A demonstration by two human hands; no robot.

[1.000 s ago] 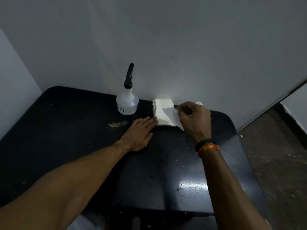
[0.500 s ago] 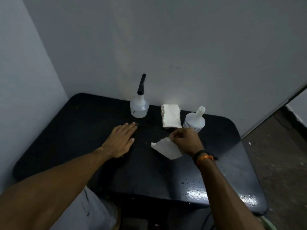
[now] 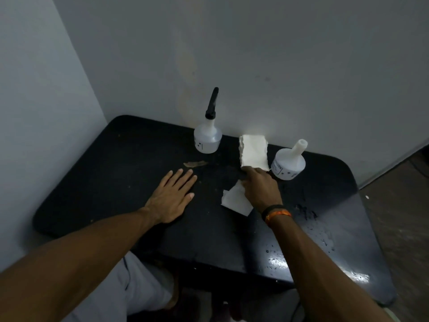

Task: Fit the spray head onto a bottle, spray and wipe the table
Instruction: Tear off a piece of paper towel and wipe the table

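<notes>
Resting flat with fingers spread, the left hand [image 3: 173, 196] presses the black table [image 3: 97, 173]. Behind it stands the bottle with spray head [image 3: 208, 135], upright by the wall. The right hand [image 3: 261, 189] pinches a white tissue [image 3: 234, 201] just before the tissue stack [image 3: 253, 152]. Rightmost stands an uncapped bottle [image 3: 289, 161].

two bottles [image 3: 207, 139] and paper stack [image 3: 253, 152] line the wall.

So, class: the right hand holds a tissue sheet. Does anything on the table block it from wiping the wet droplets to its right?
Nothing visible does. The right hand holds the tissue sheet; bare tabletop lies between it and the droplets. The open bottle stands further back, off that path.
</notes>
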